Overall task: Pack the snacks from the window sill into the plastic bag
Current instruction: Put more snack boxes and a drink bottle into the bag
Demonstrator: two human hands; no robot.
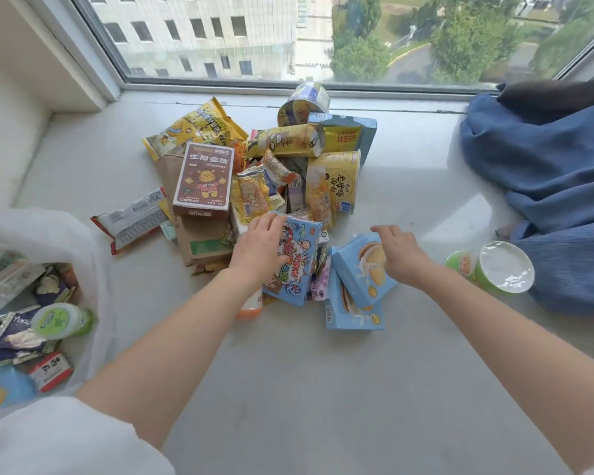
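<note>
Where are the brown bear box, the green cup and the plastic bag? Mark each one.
Brown bear box [203,181]: head view, on its front face at the bear picture.
Green cup [504,265]: head view, on its clear lid.
Plastic bag [48,231]: head view, on its white upper rim.

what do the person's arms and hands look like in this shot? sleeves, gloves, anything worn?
Both hands, left hand and right hand, are bare: no gloves, rings, watch or bands visible. Forearms are uncovered. A loose white sleeve shows at the left upper arm; a white sliver bottom right.
</note>
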